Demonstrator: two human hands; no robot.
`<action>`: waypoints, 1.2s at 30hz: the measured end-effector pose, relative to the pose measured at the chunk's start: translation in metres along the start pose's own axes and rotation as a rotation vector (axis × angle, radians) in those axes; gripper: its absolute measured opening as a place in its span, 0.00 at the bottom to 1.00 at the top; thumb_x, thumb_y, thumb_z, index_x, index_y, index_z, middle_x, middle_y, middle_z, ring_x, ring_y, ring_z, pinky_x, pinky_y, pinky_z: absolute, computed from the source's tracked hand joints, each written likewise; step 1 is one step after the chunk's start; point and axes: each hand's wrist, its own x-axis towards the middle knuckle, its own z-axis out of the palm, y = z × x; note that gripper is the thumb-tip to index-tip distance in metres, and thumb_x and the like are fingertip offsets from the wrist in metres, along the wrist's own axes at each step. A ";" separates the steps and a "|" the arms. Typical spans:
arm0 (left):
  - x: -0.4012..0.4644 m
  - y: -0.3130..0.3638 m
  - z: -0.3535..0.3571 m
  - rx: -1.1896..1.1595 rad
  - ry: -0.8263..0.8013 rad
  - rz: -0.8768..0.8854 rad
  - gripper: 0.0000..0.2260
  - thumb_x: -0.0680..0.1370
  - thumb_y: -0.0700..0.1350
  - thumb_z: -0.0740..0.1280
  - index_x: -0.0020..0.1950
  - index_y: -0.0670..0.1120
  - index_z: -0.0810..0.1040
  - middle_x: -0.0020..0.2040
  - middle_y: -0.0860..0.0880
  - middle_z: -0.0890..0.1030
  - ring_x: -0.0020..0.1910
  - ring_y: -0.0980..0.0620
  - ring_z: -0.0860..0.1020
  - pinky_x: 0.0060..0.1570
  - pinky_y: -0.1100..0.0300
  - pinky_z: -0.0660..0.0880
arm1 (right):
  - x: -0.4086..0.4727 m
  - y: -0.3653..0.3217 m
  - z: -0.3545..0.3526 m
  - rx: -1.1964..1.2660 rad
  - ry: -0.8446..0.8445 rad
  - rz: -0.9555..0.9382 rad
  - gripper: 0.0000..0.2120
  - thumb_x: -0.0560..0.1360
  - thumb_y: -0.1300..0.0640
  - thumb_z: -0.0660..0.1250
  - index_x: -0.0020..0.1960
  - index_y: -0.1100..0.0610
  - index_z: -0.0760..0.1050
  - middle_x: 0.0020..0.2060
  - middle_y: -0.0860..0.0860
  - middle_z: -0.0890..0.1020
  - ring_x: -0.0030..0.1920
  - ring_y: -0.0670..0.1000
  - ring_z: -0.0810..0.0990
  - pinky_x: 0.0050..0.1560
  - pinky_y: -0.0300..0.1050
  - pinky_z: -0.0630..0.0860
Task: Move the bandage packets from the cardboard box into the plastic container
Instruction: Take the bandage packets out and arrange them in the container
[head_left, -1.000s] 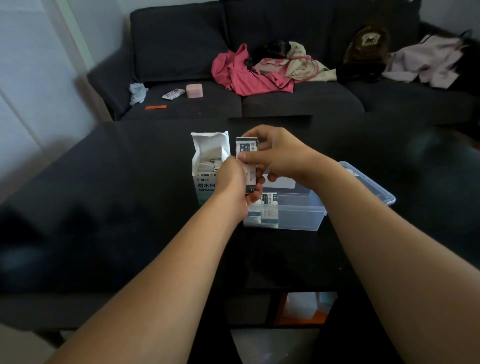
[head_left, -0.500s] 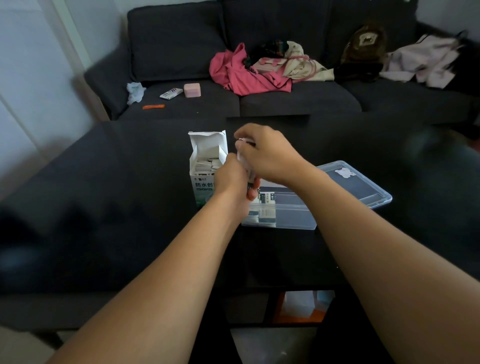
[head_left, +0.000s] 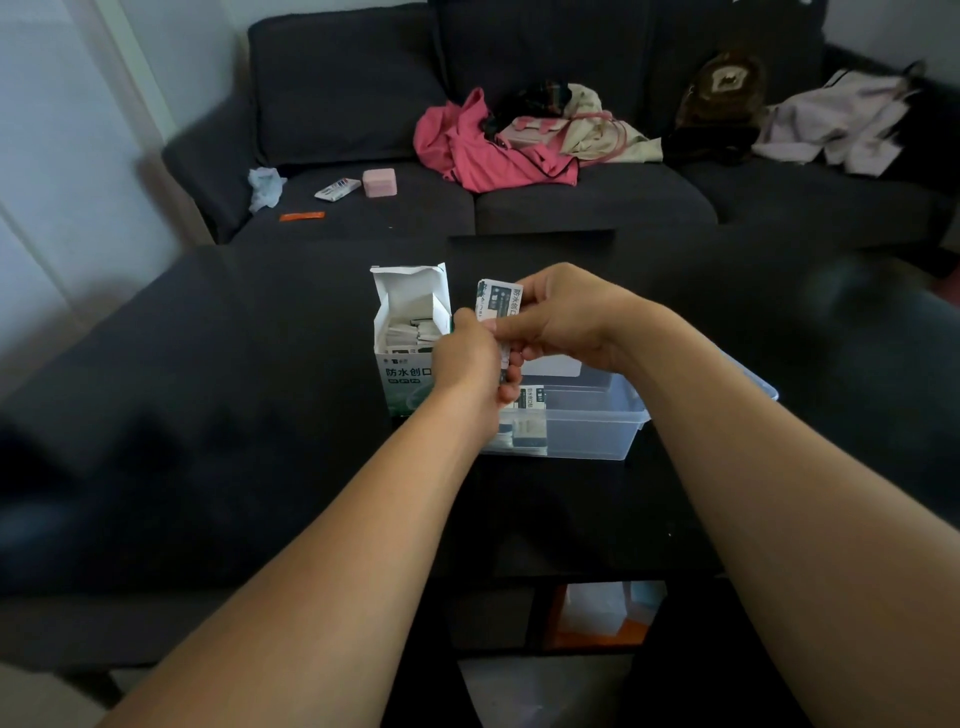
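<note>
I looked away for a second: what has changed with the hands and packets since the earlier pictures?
The bandage packet dipped behind the right hand half a second ago and now stands raised again. Both hands, left hand included, still pinch it over the plastic container. The cardboard box stayed open in place.

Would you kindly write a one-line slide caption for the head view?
Both hands, left hand and right hand, hold bandage packets above the plastic container, beside the open cardboard box.

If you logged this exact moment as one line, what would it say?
stage: transfer under way | both hands: left hand and right hand hold bandage packets | over: plastic container | cardboard box: open
</note>
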 end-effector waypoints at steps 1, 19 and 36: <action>0.001 0.000 0.000 0.020 -0.016 -0.008 0.17 0.84 0.46 0.52 0.43 0.44 0.76 0.28 0.47 0.74 0.22 0.55 0.68 0.18 0.68 0.61 | -0.001 0.000 -0.002 0.029 -0.021 0.021 0.08 0.75 0.63 0.74 0.52 0.65 0.82 0.36 0.55 0.85 0.32 0.45 0.82 0.33 0.35 0.78; 0.015 0.005 -0.022 0.799 -0.059 0.575 0.18 0.83 0.55 0.57 0.41 0.44 0.74 0.33 0.43 0.83 0.26 0.51 0.79 0.28 0.57 0.73 | 0.001 0.024 -0.042 -0.025 0.000 0.343 0.11 0.76 0.62 0.72 0.57 0.63 0.80 0.47 0.57 0.85 0.37 0.46 0.78 0.36 0.36 0.76; 0.024 0.010 -0.044 1.412 -0.286 0.803 0.08 0.76 0.50 0.70 0.54 0.53 0.84 0.52 0.54 0.83 0.49 0.52 0.81 0.51 0.50 0.80 | 0.030 0.050 -0.012 -0.297 -0.054 0.494 0.16 0.76 0.59 0.73 0.62 0.62 0.79 0.46 0.55 0.81 0.43 0.50 0.78 0.52 0.43 0.77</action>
